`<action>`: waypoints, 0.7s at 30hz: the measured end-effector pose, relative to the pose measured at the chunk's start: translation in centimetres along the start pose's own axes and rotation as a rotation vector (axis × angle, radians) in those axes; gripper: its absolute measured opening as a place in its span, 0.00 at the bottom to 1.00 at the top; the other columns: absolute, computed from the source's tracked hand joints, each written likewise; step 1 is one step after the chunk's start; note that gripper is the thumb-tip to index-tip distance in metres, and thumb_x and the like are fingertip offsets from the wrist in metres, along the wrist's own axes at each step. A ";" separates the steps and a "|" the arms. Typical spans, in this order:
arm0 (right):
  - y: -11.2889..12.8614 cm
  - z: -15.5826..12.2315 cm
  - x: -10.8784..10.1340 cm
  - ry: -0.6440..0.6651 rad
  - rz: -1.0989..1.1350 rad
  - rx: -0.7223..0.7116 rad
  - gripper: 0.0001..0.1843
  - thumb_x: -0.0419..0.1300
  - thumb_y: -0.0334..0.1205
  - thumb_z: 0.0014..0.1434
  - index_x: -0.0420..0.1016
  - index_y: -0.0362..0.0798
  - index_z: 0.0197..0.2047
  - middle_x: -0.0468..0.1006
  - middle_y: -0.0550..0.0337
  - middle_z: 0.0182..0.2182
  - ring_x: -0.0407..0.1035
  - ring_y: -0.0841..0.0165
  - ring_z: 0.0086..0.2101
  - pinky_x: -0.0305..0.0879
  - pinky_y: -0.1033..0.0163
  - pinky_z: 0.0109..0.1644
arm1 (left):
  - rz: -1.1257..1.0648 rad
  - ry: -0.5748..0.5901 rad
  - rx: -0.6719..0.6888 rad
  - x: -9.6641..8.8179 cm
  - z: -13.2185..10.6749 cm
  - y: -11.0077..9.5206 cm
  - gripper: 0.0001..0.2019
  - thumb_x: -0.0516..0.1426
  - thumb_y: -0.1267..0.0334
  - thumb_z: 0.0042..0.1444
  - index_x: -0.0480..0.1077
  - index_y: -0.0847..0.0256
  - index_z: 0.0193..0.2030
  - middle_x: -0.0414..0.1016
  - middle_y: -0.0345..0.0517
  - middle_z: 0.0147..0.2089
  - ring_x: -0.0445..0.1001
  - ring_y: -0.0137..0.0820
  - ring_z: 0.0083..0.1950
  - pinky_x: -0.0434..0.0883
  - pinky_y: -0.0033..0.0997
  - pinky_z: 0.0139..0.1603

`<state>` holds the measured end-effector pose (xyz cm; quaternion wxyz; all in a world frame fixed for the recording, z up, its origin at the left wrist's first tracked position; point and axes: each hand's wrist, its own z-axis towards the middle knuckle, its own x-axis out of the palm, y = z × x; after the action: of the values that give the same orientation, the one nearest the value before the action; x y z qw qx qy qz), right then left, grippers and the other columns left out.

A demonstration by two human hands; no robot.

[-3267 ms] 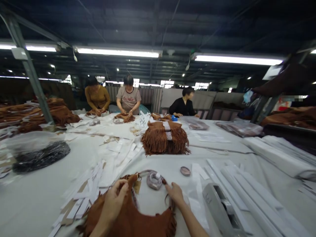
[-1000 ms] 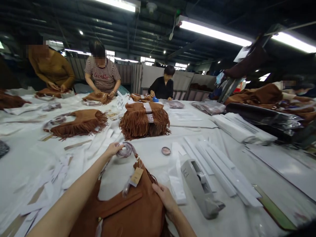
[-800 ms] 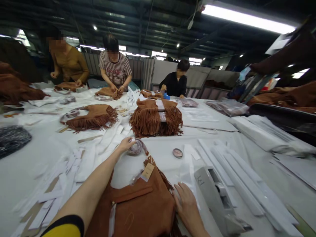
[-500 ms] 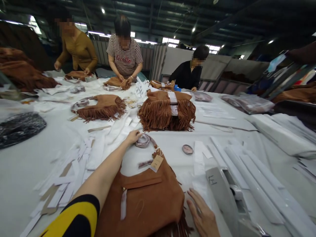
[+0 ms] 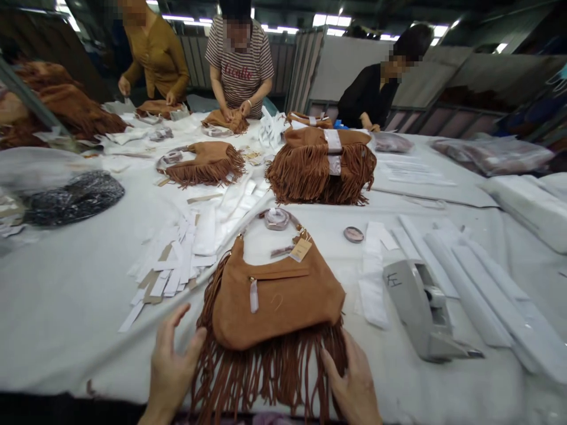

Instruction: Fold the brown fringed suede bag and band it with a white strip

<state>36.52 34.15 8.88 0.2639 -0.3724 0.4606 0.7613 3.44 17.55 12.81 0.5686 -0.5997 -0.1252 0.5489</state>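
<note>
A brown suede bag [image 5: 277, 298] with a long fringe lies flat on the white table [image 5: 71, 295] in front of me, its wrapped strap [image 5: 277, 218] and paper tag [image 5: 300, 249] pointing away. My left hand [image 5: 170, 366] rests open beside the fringe's left edge, fingers spread. My right hand [image 5: 354, 383] lies open on the fringe's right edge. Neither hand holds anything.
A grey tape dispenser [image 5: 420, 310] sits right of the bag, beside white paper strips [image 5: 465, 277] and a small tape roll [image 5: 353, 234]. Cut white strips [image 5: 181, 260] lie at left. A stack of fringed bags [image 5: 323, 162] and a single one [image 5: 206, 162] lie farther off. Three people work across the table.
My left hand let go of the wrapped strap and drew back to the bag's near left side. My right hand slid down to the fringe. The view tilted downward.
</note>
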 end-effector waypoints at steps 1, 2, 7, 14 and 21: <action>0.6 0.0 0.2 0.012 -0.012 -0.004 0.34 0.56 0.56 0.59 0.57 0.46 0.62 0.69 0.43 0.55 0.64 0.51 0.54 0.65 0.40 0.57 | 0.040 0.034 0.041 0.3 -2.1 0.1 0.34 0.59 0.47 0.53 0.57 0.57 0.64 0.63 0.55 0.63 0.63 0.47 0.63 0.61 0.56 0.64; 1.2 0.2 0.3 0.025 -0.022 -0.004 0.35 0.57 0.57 0.58 0.57 0.46 0.62 0.69 0.43 0.54 0.63 0.50 0.54 0.64 0.40 0.57 | 0.070 0.069 0.094 1.0 -3.6 -0.1 0.39 0.60 0.48 0.52 0.51 0.56 0.67 0.58 0.56 0.66 0.58 0.48 0.66 0.59 0.58 0.65; 2.7 1.6 1.7 0.013 -0.038 0.011 0.31 0.53 0.50 0.59 0.58 0.40 0.60 0.71 0.42 0.46 0.66 0.51 0.48 0.68 0.43 0.52 | 0.087 0.280 0.354 4.5 -1.7 -1.0 0.29 0.58 0.61 0.56 0.58 0.52 0.64 0.51 0.53 0.69 0.53 0.47 0.68 0.58 0.57 0.66; 1.0 1.6 0.3 0.065 0.140 -0.135 0.22 0.46 0.32 0.54 0.70 0.47 0.51 0.76 0.54 0.37 0.74 0.61 0.38 0.74 0.54 0.43 | 0.000 0.477 0.407 4.4 4.4 0.7 0.17 0.58 0.62 0.55 0.69 0.51 0.53 0.67 0.48 0.58 0.65 0.40 0.60 0.62 0.50 0.63; -2.2 0.5 -1.0 0.033 0.073 -0.194 0.24 0.47 0.30 0.50 0.73 0.49 0.48 0.77 0.54 0.39 0.74 0.61 0.36 0.75 0.53 0.41 | 0.083 0.245 0.340 3.9 0.0 0.7 0.26 0.56 0.59 0.58 0.58 0.53 0.63 0.59 0.53 0.65 0.57 0.44 0.66 0.60 0.53 0.64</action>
<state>38.63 35.48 8.73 0.1912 -0.3915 0.4022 0.8052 4.56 20.38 10.22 0.6494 -0.5621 0.0639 0.5083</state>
